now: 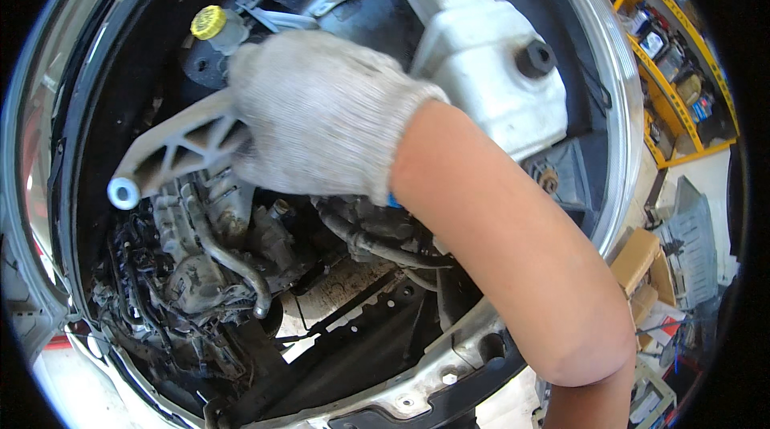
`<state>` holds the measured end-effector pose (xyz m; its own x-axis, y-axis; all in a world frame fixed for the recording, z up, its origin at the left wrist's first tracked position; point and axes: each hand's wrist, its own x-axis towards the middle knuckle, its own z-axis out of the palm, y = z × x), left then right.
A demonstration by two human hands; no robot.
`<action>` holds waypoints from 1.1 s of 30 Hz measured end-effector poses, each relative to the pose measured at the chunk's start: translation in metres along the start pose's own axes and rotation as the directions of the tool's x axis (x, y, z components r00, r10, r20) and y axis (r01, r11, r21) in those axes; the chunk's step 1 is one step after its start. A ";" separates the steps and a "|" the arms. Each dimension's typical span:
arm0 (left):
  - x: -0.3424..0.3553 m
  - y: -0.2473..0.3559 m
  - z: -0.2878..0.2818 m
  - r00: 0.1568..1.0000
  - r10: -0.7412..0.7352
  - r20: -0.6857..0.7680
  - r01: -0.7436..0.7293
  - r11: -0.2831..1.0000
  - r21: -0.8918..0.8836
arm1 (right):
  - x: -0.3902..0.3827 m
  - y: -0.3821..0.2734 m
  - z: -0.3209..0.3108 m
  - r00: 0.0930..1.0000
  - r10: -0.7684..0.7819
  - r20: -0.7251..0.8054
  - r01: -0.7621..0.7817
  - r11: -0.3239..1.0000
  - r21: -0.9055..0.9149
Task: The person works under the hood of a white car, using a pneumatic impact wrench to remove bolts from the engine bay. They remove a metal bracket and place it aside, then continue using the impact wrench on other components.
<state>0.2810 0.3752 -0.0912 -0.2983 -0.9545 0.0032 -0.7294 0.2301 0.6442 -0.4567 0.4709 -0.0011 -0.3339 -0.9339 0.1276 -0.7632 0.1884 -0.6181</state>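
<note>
In a knitted off-white glove, my right hand [313, 112] is closed around one end of a cast metal bracket [188, 140]. The bracket has triangular ribs, and its free end, with a round bushing hole, points to the lower left. My hand covers the gripped end and my fingertips. Hand and bracket are over the engine bay, above a dirty engine and gearbox assembly [200, 281]. Just beyond my knuckles is a small reservoir with a yellow cap [208, 22]. My left hand is out of view.
A white plastic tank [489, 68] with a black cap stands right of my hand. The car's front crossmember [409, 397] curves along the near side. Hoses [385, 248] run below my wrist. At right are a yellow shelf rack [690, 84] with bottles and some cardboard boxes [638, 261].
</note>
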 end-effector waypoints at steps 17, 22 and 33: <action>0.002 0.086 0.017 1.000 0.011 0.024 -0.016 0.966 0.257 | 0.003 0.001 0.005 0.963 -0.149 -0.222 0.155 0.988 0.010; 0.006 0.073 0.015 0.995 0.098 -0.021 -0.087 0.947 0.308 | 0.003 -0.010 0.003 0.957 -0.142 -0.254 0.174 0.979 0.109; 0.021 0.096 0.005 0.968 0.236 0.085 -0.250 0.895 0.370 | -0.008 0.028 0.022 0.970 -0.141 -0.196 0.131 0.989 -0.061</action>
<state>0.2021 0.3781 -0.0331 -0.5132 -0.8535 0.0898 -0.8055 0.5151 0.2928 -0.4637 0.4774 -0.0365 -0.3250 -0.8733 0.3629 -0.8325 0.0821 -0.5479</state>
